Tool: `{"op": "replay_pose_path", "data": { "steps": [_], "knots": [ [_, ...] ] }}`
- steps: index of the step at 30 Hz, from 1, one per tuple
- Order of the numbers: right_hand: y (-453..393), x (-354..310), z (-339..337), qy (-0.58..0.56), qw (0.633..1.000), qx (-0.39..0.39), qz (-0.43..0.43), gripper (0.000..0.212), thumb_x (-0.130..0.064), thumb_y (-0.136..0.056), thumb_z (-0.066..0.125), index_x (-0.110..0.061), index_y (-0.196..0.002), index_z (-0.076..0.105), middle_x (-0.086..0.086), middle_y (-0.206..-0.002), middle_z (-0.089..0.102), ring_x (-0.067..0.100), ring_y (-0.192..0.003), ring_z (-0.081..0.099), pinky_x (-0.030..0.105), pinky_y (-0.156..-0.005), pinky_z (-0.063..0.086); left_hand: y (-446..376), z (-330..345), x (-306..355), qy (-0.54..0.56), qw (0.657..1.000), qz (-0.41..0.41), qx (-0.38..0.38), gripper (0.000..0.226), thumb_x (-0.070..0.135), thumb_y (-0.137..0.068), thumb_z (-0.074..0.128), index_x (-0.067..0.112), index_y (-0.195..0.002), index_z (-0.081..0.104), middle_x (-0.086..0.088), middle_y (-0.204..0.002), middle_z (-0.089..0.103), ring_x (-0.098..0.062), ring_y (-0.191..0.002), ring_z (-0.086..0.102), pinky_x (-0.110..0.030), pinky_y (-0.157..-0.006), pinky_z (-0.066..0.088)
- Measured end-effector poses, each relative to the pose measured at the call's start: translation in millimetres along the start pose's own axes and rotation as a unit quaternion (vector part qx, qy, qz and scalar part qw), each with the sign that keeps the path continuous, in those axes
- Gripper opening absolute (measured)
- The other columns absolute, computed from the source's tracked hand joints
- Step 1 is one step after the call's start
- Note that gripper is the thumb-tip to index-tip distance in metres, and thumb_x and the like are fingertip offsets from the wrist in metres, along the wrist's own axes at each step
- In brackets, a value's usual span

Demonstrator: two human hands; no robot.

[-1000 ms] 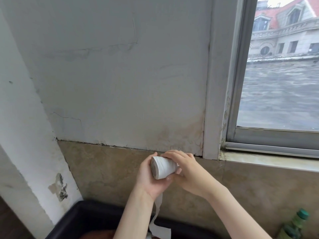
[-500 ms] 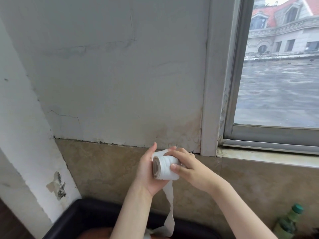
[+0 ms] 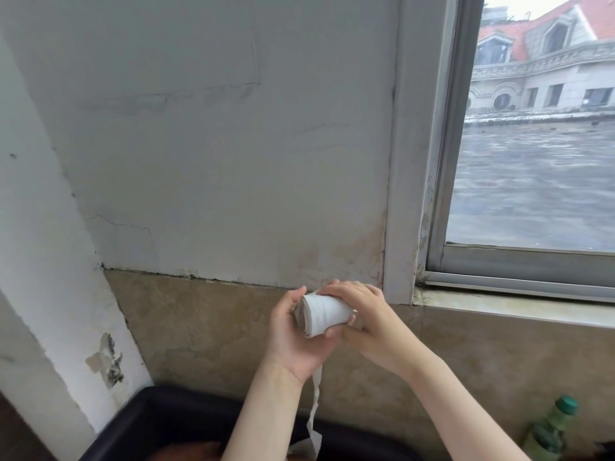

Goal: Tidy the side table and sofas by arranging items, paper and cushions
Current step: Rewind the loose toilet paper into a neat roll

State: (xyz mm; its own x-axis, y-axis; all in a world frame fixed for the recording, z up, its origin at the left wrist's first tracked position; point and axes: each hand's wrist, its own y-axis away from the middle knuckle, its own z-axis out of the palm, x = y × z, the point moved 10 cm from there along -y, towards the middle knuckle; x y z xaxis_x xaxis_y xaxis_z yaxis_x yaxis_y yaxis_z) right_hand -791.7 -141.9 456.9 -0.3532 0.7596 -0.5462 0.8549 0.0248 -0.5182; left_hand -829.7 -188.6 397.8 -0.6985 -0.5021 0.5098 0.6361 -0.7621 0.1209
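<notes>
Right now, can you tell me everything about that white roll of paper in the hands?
The small white roll of tissue paper lies sideways in the air before the beige tiled wall. It looks soft and layered, squashed slightly narrower at its right end. The left hand cradles it from below, and the right hand curls over its far end. A thin twisted tail of paper hangs down from it.

A cracked white wall (image 3: 233, 144) rises above a tan tiled band (image 3: 206, 327). On the right, a window (image 3: 532, 161) shows a red-roofed building (image 3: 545, 61). A green-capped bottle (image 3: 549, 430) stands near right.
</notes>
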Motion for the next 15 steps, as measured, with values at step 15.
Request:
{"op": "replay_pose_path", "data": {
  "steps": [15],
  "knots": [
    [0.6, 4.1, -0.9, 0.138, 0.988, 0.029, 0.066, 0.060, -0.070, -0.081, 0.008, -0.027, -0.105, 0.041, -0.014, -0.097, 0.048, 0.000, -0.095, 0.036, 0.023, -0.093, 0.014, -5.3, 3.5, 6.7, -0.200, 0.979, 0.004, -0.042, 0.050, 0.014, -0.048, 0.078, 0.002, -0.095, 0.067, -0.014, -0.081, 0.067, -0.020, -0.071, 0.066, -0.028, -0.060, 0.054]
  ]
}}
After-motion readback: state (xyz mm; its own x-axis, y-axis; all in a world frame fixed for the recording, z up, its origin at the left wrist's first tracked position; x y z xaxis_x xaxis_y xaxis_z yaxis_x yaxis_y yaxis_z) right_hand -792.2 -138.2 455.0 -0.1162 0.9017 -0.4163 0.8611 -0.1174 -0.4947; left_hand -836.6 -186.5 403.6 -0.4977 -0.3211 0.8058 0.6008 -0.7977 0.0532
